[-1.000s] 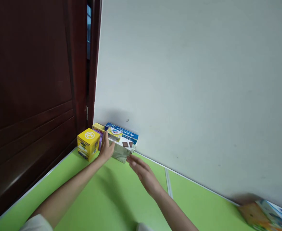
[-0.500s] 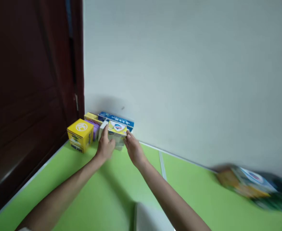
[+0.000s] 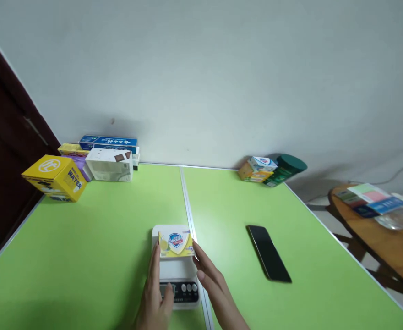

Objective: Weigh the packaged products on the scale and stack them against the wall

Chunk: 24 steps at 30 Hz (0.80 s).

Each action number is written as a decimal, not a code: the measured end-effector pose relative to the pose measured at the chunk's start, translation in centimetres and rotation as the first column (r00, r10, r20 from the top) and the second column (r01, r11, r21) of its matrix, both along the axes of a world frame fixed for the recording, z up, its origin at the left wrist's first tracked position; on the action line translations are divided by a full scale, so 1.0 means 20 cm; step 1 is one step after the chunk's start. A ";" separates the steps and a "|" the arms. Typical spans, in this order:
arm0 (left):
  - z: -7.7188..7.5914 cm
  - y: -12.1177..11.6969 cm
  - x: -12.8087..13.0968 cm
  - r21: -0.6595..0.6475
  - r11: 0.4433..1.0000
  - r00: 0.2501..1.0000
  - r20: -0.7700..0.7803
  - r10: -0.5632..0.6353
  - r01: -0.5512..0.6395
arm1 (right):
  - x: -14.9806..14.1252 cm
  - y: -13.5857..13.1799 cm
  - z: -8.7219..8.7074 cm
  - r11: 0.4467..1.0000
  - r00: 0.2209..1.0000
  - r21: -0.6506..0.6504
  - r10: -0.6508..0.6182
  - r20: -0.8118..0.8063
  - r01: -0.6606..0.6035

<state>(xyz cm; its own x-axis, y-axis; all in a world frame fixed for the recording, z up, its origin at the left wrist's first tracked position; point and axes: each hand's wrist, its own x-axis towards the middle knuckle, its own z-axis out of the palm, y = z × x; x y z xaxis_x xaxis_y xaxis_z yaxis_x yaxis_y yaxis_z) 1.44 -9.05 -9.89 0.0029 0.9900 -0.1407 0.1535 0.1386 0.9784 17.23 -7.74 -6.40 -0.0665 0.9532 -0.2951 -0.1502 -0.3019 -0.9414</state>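
Note:
A small yellow soap box rests on the platform of a white kitchen scale, near the front middle of the green table. My left hand touches the box's left side with its fingertips, thumb over the scale's button panel. My right hand presses its fingertips against the box's right side. The box is held between both hands.
A black phone lies flat to the right of the scale. At the back left are a yellow cube box, a white box, a purple box and a blue box. Small boxes and a green jar sit at the back right. A round wooden table stands beyond the right edge.
Both hands took the soap box off the stack at the back left corner and brought it toward me onto the scale. The view swung to the right.

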 end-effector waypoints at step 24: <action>0.24 0.09 0.36 -0.070 0.984 0.985 -0.047 -0.168 0.165 | 0.34 -0.10 0.07 0.951 0.969 0.186 -0.244 -0.048 0.248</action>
